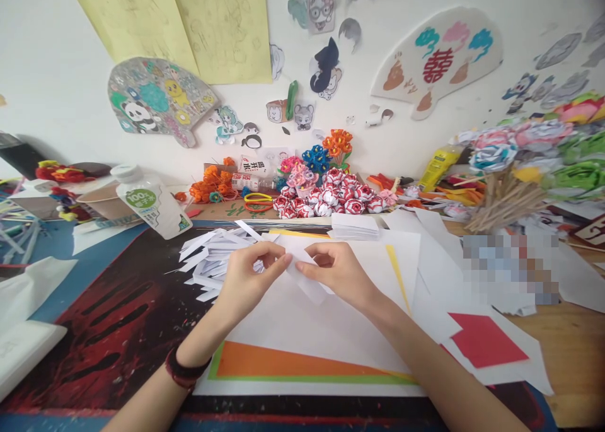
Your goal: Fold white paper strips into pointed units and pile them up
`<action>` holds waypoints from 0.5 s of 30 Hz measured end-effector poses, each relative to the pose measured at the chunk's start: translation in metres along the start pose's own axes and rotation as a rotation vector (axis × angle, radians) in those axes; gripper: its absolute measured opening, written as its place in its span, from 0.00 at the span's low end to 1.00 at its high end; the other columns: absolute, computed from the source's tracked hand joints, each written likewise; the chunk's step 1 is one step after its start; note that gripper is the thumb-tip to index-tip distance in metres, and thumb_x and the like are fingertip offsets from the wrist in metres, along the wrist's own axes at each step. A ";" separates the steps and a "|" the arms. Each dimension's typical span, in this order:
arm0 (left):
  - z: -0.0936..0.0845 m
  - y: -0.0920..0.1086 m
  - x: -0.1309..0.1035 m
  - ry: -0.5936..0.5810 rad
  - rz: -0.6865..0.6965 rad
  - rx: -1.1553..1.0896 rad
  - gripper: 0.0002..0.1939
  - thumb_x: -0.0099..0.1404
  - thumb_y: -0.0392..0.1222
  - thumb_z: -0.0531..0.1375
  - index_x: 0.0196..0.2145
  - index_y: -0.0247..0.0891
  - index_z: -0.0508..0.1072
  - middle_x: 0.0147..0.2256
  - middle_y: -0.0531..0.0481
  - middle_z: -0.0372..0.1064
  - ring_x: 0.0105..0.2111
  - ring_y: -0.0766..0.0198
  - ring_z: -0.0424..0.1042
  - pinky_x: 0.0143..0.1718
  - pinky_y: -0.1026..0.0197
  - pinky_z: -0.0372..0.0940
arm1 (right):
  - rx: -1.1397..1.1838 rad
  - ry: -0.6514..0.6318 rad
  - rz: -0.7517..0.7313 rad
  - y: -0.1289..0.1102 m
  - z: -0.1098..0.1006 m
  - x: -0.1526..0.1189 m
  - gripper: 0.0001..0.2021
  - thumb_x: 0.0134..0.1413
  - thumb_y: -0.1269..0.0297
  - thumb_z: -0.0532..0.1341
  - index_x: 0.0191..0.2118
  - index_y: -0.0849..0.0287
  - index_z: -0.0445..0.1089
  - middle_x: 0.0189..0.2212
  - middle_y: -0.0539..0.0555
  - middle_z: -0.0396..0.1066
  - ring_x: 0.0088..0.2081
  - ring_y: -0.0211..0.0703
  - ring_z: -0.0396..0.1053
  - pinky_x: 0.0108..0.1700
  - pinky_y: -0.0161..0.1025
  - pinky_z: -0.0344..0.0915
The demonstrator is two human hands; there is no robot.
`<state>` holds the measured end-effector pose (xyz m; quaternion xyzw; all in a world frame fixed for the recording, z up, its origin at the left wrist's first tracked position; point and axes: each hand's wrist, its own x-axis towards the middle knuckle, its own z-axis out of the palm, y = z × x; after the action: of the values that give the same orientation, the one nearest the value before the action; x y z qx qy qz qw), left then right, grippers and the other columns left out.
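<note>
Between my two hands is a small piece of white paper (306,279), held up above larger white sheets (293,331). My left hand (253,273) pinches its left edge between thumb and fingers. On the other side, my right hand (338,269) grips the paper's right edge the same way. A heap of folded white paper strips (205,265) lies just left of my left hand. Behind my right hand sits a neat stack of small white papers (354,226). Orange paper (265,361) and green paper show under the white sheets.
Red-and-white paper flowers (331,195) crowd the back, near orange flowers (212,183). A white bottle (154,202) leans at back left. Red paper (489,340) and paper roses on sticks (501,195) are at right. A yellow bottle (439,167) stands by the wall.
</note>
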<state>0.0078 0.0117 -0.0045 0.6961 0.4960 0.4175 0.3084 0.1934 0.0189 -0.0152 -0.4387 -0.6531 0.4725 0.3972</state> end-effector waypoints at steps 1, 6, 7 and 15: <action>0.000 0.000 0.000 -0.001 -0.008 -0.008 0.11 0.61 0.46 0.61 0.29 0.35 0.74 0.24 0.52 0.66 0.26 0.66 0.62 0.30 0.64 0.58 | 0.004 -0.006 0.015 -0.001 0.000 0.000 0.09 0.50 0.61 0.64 0.33 0.61 0.75 0.26 0.51 0.72 0.26 0.38 0.66 0.27 0.33 0.59; -0.001 -0.003 0.001 -0.022 -0.038 -0.046 0.11 0.61 0.47 0.62 0.29 0.35 0.73 0.25 0.52 0.66 0.27 0.66 0.62 0.29 0.64 0.57 | 0.037 -0.021 0.037 -0.001 0.001 0.000 0.08 0.48 0.64 0.64 0.30 0.63 0.75 0.26 0.52 0.72 0.28 0.39 0.67 0.28 0.33 0.59; -0.001 -0.004 0.001 -0.030 -0.045 -0.056 0.11 0.61 0.47 0.62 0.29 0.35 0.73 0.25 0.51 0.66 0.27 0.66 0.62 0.29 0.64 0.57 | 0.045 -0.026 0.034 0.000 0.001 0.000 0.07 0.48 0.64 0.64 0.30 0.63 0.75 0.26 0.51 0.72 0.28 0.39 0.67 0.28 0.33 0.59; -0.001 -0.002 0.001 -0.051 -0.049 -0.081 0.10 0.60 0.45 0.62 0.29 0.35 0.72 0.24 0.52 0.64 0.27 0.67 0.61 0.29 0.64 0.57 | 0.066 -0.043 0.052 0.005 0.000 0.001 0.08 0.48 0.62 0.64 0.30 0.63 0.75 0.24 0.50 0.69 0.25 0.36 0.61 0.26 0.33 0.55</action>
<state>0.0059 0.0138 -0.0055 0.6811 0.4876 0.4117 0.3590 0.1939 0.0207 -0.0204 -0.4320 -0.6341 0.5130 0.3849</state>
